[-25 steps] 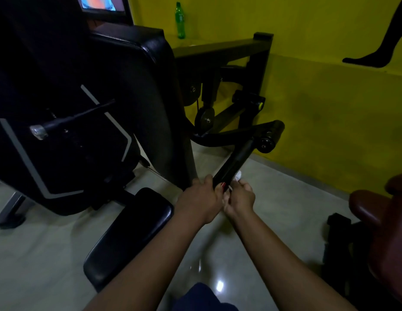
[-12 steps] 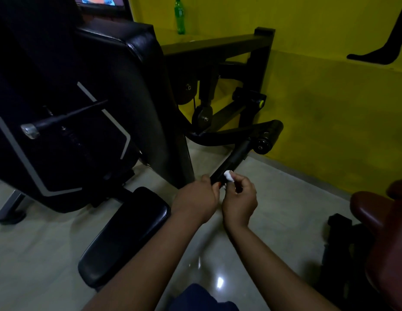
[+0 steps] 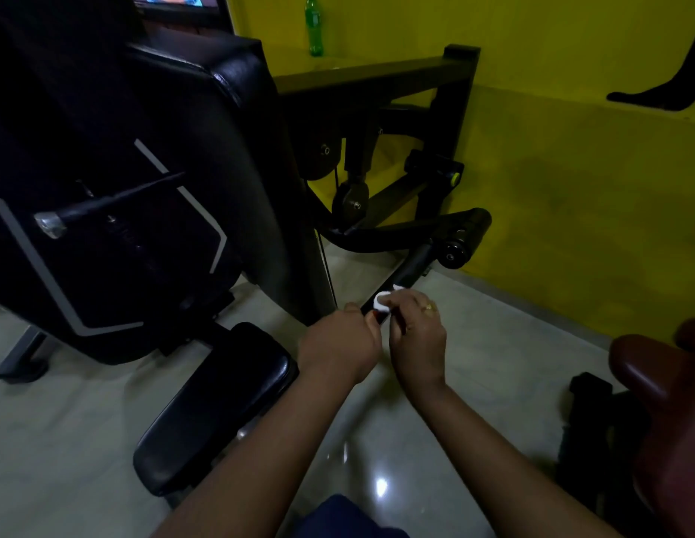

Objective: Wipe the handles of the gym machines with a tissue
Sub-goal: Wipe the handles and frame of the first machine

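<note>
Since 1 s ago the right hand has brought the tissue from the right side of the handle onto its top; its fingers pinch the white wad against the bar; the left hand, just beside, is curled round the near end.
</note>
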Demonstrator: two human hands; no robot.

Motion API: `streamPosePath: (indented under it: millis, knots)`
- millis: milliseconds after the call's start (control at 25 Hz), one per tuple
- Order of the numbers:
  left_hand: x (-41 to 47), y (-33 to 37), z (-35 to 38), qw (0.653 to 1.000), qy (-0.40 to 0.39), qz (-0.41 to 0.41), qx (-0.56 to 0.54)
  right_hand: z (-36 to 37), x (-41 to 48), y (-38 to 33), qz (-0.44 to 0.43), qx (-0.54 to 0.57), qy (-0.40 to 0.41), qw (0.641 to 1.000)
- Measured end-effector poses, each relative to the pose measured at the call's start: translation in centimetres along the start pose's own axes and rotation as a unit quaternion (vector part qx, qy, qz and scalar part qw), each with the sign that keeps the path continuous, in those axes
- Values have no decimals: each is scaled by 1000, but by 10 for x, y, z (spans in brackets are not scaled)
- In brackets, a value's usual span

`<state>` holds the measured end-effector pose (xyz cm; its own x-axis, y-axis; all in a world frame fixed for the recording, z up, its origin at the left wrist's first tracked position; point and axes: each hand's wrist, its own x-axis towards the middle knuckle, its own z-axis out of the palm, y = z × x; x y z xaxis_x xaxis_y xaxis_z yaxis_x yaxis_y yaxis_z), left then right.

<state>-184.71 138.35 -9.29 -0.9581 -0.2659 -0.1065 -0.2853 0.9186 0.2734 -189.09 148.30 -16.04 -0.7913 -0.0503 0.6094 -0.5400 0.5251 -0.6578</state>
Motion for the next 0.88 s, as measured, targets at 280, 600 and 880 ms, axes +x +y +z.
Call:
streamPosePath:
  millis: [280,600,880]
  knots:
    - [6,2,2,1000,12,7,-14,4,38,26,44,-41,-62,996]
    - [9,2,4,1000,17,24,10,-5,70,46,-65,-144,-166,973]
    - [8,3,1,998,4,28,53,-22,62,13,-228,-107,-311,916]
